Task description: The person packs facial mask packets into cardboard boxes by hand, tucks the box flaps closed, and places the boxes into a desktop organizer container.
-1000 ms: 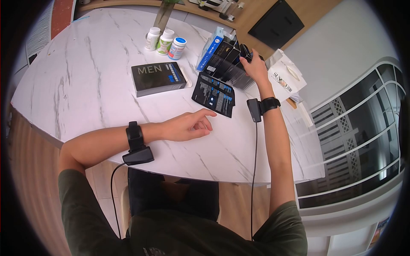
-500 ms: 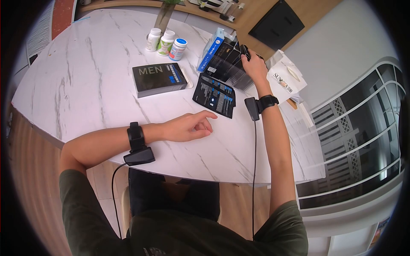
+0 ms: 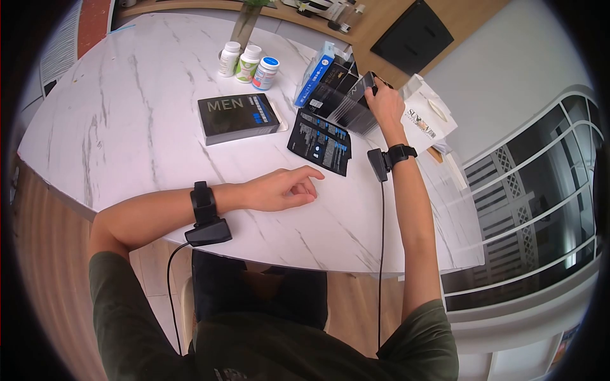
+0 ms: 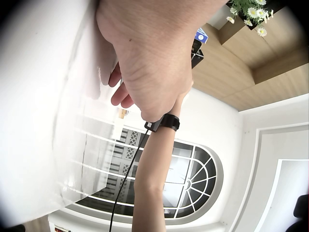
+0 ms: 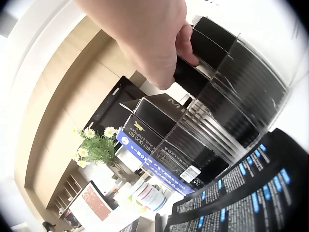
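My right hand [image 3: 386, 106] is at the clear ribbed holder [image 5: 229, 96] on the right of the table. Its thumb and fingers pinch the top of a black box [image 3: 357, 95] with pale lettering, which stands in the holder. In the right wrist view, fingertips reach in between dark box edges. My left hand [image 3: 279, 189] rests on the marble-patterned table [image 3: 146, 165], fingers loosely curled and holding nothing. Between the hands, a black leaflet [image 3: 319, 143] with blue and white print leans down from the holder's front.
A black box marked MEN [image 3: 235, 117] lies left of the leaflet. Behind it stand three bottles, one with a blue cap [image 3: 265, 73]. A blue box [image 3: 314, 75] is at the holder's left end, a white paper bag [image 3: 427, 114] at its right. Cables hang from both wrists.
My right hand has shifted slightly right and toward me, with the black box's lettered side coming into view. The left hand stays where it was.
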Available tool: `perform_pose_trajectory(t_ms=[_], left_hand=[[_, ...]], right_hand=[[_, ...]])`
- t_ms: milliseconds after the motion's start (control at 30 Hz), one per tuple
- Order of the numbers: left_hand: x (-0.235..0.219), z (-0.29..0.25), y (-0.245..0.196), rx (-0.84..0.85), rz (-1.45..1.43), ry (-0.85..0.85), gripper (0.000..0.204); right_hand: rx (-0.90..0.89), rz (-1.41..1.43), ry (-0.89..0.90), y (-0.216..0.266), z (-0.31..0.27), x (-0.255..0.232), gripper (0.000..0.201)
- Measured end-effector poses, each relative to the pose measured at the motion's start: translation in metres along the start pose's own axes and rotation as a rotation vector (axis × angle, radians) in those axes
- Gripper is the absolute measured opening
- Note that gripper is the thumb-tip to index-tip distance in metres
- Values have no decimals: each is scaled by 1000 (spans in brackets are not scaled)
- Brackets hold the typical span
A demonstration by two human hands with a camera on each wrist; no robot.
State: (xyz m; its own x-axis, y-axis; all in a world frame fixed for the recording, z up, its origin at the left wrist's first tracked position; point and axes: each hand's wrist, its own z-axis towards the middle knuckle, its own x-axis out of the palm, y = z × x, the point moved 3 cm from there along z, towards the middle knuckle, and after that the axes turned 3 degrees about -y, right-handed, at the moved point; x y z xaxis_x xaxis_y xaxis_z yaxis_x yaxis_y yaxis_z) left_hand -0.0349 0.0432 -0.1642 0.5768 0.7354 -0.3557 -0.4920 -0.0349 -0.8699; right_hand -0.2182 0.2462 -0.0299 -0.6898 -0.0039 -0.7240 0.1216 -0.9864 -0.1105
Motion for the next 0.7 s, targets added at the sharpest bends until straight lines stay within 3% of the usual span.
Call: perform_pose_trajectory(t_ms=[233,333,400,533,600,700], left_hand=[[0,0,2,28,-5,-12,39],[-1,0,1,13,1,0,39],[-1,0,2,13,0,-6,38],[-1,0,-2,34,-1,-17,28],[0,1,-3,27,17,-28,25],[0,1,-1,22,5,-36,22]], right_hand=[[22,-32,28,-5,-2,1,41],[-19,-35,-61,-8,-3,0,34],[-37,79,-215,0,-5,-15,29],[-190,369,-277,32,-13,-31,22],[-247,532,-136,62,-22,-37,19],[-182,743,251,101,-37,-22,22]])
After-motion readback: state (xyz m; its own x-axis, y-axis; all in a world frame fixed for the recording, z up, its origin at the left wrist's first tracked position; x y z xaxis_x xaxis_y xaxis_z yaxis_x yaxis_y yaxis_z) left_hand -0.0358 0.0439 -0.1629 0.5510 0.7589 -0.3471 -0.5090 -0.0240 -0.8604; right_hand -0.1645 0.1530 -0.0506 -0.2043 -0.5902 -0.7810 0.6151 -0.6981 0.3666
